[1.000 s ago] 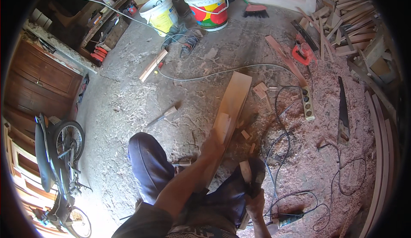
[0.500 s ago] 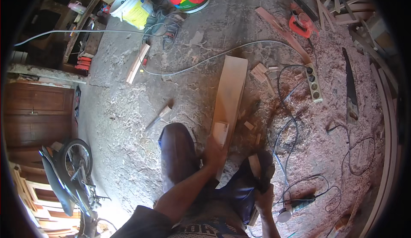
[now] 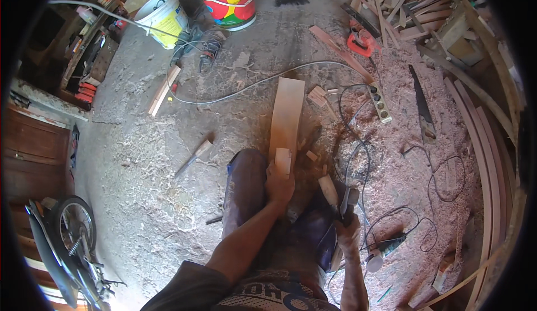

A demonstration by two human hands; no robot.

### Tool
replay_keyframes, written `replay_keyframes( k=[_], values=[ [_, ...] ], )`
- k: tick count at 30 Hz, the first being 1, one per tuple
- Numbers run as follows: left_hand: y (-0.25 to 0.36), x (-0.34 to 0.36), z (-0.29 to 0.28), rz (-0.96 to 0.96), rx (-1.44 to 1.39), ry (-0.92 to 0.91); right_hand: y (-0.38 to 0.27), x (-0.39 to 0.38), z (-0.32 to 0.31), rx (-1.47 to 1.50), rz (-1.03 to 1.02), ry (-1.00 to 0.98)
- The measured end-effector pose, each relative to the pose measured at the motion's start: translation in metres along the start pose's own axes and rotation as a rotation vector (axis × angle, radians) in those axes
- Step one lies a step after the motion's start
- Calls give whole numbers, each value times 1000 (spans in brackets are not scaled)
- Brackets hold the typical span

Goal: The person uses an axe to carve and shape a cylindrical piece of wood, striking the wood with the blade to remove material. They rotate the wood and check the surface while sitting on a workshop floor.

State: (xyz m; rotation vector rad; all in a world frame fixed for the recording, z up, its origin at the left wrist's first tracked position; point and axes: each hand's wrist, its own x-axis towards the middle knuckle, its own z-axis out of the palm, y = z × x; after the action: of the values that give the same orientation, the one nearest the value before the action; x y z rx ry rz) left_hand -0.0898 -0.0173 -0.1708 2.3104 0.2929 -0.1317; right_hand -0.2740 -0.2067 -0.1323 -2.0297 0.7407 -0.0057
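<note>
My left hand (image 3: 279,187) is closed round a small pale wooden block (image 3: 283,161), holding it over the near end of a long wooden plank (image 3: 287,112). The plank stretches away from me across the floor, beside my left knee. Over my right thigh, my right hand (image 3: 348,234) grips a tool with a dark grey metal head (image 3: 350,197); its exact kind is unclear. Right beside that head is a light wooden handle (image 3: 328,190), and I cannot tell whether my hand holds it too. A chisel (image 3: 194,159) with a wooden handle lies left of my knees.
A power strip (image 3: 379,104) and looping cables lie to the right, near a handsaw (image 3: 422,103) and an angle grinder (image 3: 386,249). Two buckets (image 3: 226,0) stand at the back. Scrap wood (image 3: 414,3) fills the far right; a motorbike (image 3: 72,244) is at left. Shavings cover the floor.
The whole view has shifted, bringing more of the back into sight. My right hand has risen with the grey-headed tool, whose head shows more clearly. My left hand still holds the block.
</note>
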Motion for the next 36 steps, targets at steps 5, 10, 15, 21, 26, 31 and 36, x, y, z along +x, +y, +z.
replay_keyframes(
  k=[5,10,15,21,26,31,36],
  values=[
    [-15,17,-20,584,-84,202,-95,4,3,153,-6,-14],
    [80,4,-92,511,-925,-598,-140,7,25,87,-235,79],
    [129,17,-126,550,-981,-582,-164,-7,37,200,-408,171],
    [138,33,-117,711,-797,-413,-147,-59,9,438,-263,15],
    [125,47,-108,758,-626,-586,-119,-89,17,566,-107,24],
    [120,49,-100,751,-668,-561,-124,-93,16,455,-219,29],
    [125,48,-103,852,-588,-583,-125,-88,20,386,-240,-5]
  ],
)
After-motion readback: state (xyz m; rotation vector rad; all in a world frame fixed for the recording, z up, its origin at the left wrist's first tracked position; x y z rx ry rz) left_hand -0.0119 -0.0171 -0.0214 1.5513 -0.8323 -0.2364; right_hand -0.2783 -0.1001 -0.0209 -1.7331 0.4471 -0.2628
